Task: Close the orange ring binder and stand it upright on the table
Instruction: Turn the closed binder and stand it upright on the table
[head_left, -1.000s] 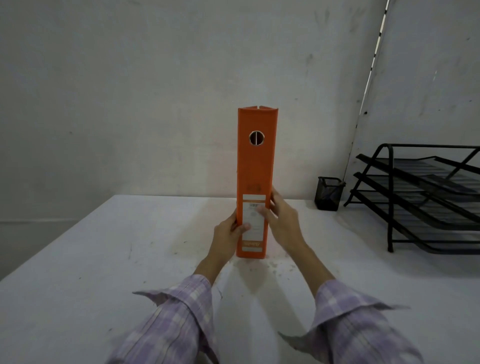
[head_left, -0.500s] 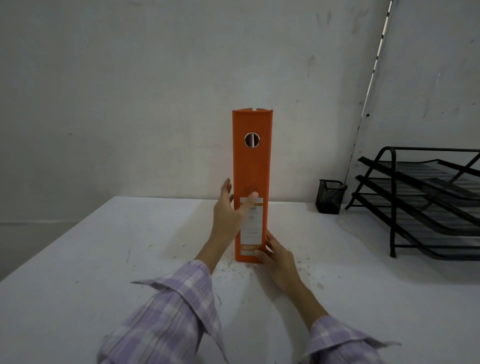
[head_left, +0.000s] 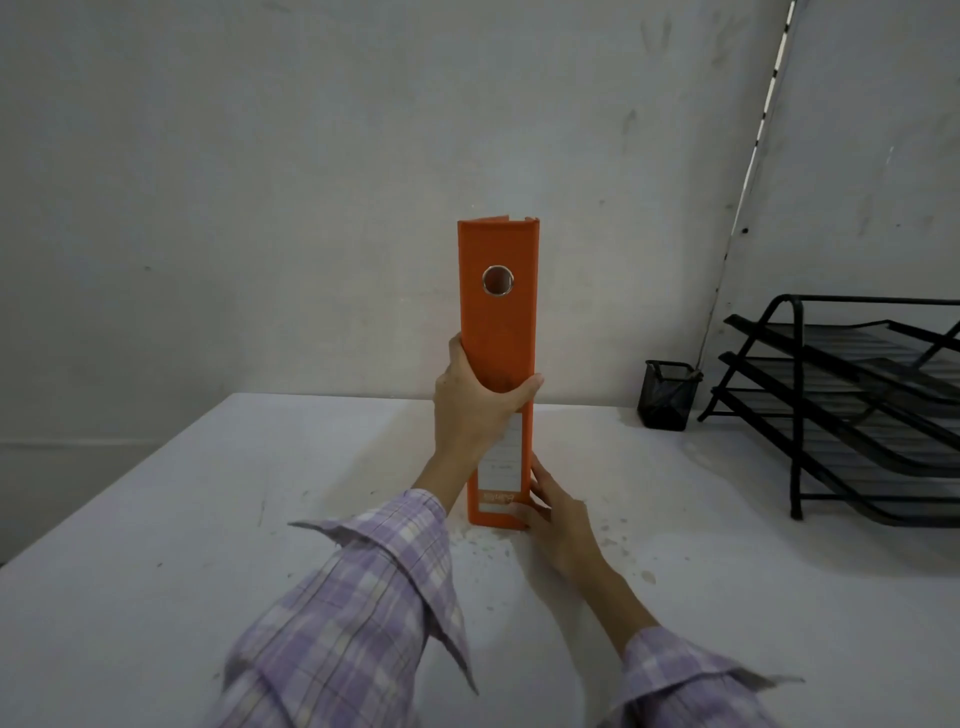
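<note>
The orange ring binder (head_left: 497, 322) stands upright and closed on the white table (head_left: 156, 545), its spine with the round finger hole and white label facing me. My left hand (head_left: 470, 410) wraps around the middle of the spine, thumb across its front. My right hand (head_left: 553, 512) rests on the table against the binder's lower right corner, fingers touching the right cover and the spine's bottom edge.
A black mesh pen cup (head_left: 667, 396) stands at the back right by the wall. A black three-tier letter tray rack (head_left: 852, 410) fills the far right. Small crumbs and stains lie on the table around the binder's base.
My left hand has climbed up the spine and closed around it. My right hand dropped from the label to the binder's lower right corner. The binder stays upright.
</note>
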